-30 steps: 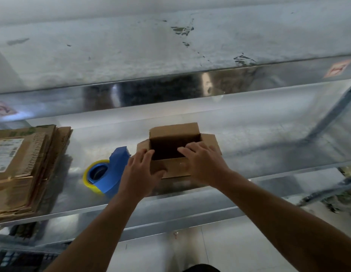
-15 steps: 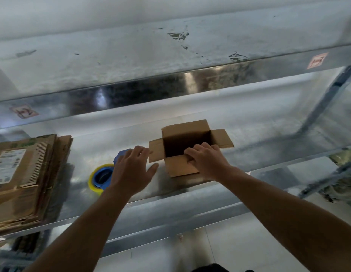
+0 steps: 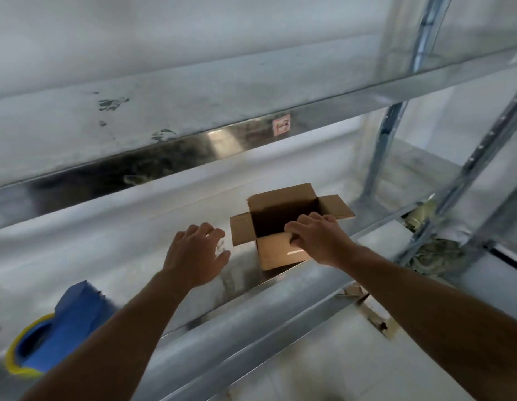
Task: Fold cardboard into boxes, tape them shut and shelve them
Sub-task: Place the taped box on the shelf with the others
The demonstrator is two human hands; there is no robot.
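On the lower metal shelf, the open cardboard box stands upright near the front edge, its four top flaps splayed outward and its dark inside showing. The right hand holds the box at its near rim, fingers curled over the edge into the opening. The left hand hovers over the bare shelf just left of the box, apart from it, with fingers loosely spread and holding nothing; a second ago it lay against the box's left side.

The blue tape dispenser with its yellow roll now lies well to the left of both hands, whereas earlier it sat right beside the box, so the box has been slid rightward along the shelf. The view has swung right too: the stack of flat cardboard at the left has gone from sight, and the rack's uprights now show at the right. A few cardboard scraps lie on the floor below.
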